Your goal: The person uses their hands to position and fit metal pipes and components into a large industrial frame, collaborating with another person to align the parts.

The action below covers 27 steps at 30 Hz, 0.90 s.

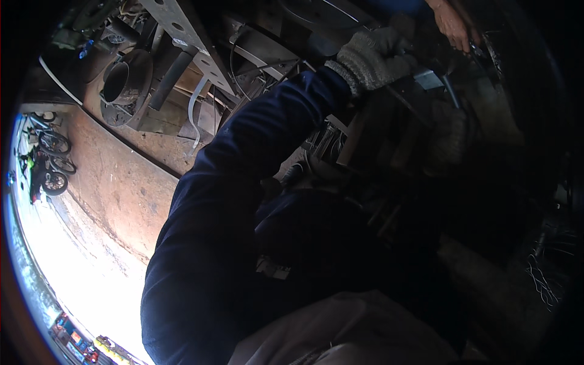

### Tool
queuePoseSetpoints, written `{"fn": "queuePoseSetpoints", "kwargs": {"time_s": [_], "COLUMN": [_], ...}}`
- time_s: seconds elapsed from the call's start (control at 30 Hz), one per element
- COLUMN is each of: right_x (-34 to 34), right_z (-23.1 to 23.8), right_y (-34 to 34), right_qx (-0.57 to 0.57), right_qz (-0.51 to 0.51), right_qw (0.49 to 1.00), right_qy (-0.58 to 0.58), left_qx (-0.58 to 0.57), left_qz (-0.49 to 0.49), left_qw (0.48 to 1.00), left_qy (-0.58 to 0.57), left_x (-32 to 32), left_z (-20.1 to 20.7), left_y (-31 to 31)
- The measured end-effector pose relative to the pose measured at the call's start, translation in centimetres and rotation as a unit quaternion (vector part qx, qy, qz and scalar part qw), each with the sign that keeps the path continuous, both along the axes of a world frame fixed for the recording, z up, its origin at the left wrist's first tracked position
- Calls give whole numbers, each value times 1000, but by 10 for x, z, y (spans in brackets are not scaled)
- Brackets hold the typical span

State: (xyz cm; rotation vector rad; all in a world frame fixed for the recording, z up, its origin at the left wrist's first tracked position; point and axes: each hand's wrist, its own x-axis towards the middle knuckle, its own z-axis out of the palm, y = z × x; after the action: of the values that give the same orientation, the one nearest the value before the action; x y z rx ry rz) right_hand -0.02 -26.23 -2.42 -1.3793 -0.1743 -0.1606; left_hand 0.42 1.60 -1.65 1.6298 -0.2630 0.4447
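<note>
My left hand (pixel 372 59), in a grey knitted glove, reaches out at the upper middle from a dark blue sleeve. Its fingers are bent down over dark metalwork, and what they grip is hidden. Just right of it is a shiny flat metal piece (pixel 428 79). My right hand (pixel 449 131), also gloved, shows only dimly in deep shadow. A slim metal rod (pixel 452 92) runs up out of its closed fingers. Beyond, at the top right, another person's bare hand (pixel 451 27) hangs close to the work, fingers bent around something small and dark.
A perforated steel bar (pixel 182 33) slants across the upper left. Near it lie a round metal pipe piece (pixel 121 82), a dark tube (pixel 173 78) and scrap strips. Loose thin wires (pixel 540 277) stick out at the right. Bicycles (pixel 53 146) stand outside at the far left.
</note>
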Motion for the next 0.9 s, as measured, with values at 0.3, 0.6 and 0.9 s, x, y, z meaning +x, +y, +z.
{"fn": "queuePoseSetpoints", "kwargs": {"time_s": [0.3,0.6,0.9], "right_x": [-3,-4,-6], "right_z": [7,16,11], "right_y": [6,16,18], "right_qx": [-18,34,25], "right_qz": [-32,-1,-14], "right_qw": [999,999,994], "right_qy": [-20,-2,-109], "left_qx": [-23,-79,26], "left_qz": [-16,-30,9], "left_qw": [998,996,1000], "left_qy": [-62,-16,-11], "left_x": [11,8,6], "left_z": [-9,-11,0], "left_y": [-4,1,-7]}}
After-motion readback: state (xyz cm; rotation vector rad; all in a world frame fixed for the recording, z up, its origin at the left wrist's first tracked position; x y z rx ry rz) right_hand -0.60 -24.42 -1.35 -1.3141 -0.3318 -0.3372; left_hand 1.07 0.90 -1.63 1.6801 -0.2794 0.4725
